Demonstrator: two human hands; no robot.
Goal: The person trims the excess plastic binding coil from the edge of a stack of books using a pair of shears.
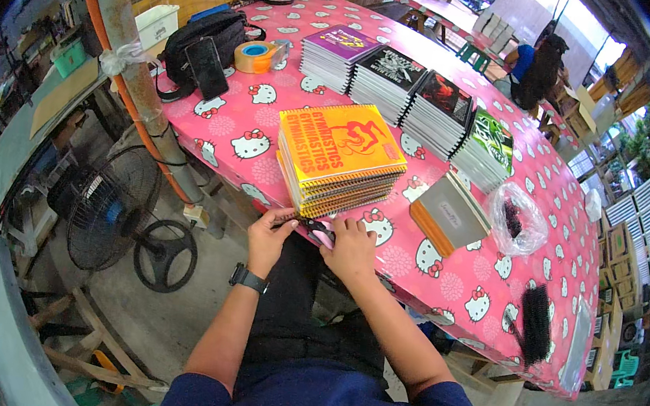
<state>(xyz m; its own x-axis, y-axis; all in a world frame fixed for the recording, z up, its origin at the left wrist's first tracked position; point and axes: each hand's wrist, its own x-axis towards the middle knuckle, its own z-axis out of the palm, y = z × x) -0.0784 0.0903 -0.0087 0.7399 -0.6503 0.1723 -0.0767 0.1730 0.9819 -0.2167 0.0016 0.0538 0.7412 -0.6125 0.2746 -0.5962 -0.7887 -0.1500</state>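
Currently, yellow notebooks [343,153] sit stacked near the edge of the counter [405,270]. Just beside their near side, the right hand [350,251] has its fingers around a pink-handled tool [323,237]; whether the left hand [267,236], at the stack's near corner, grips anything, I cannot tell.
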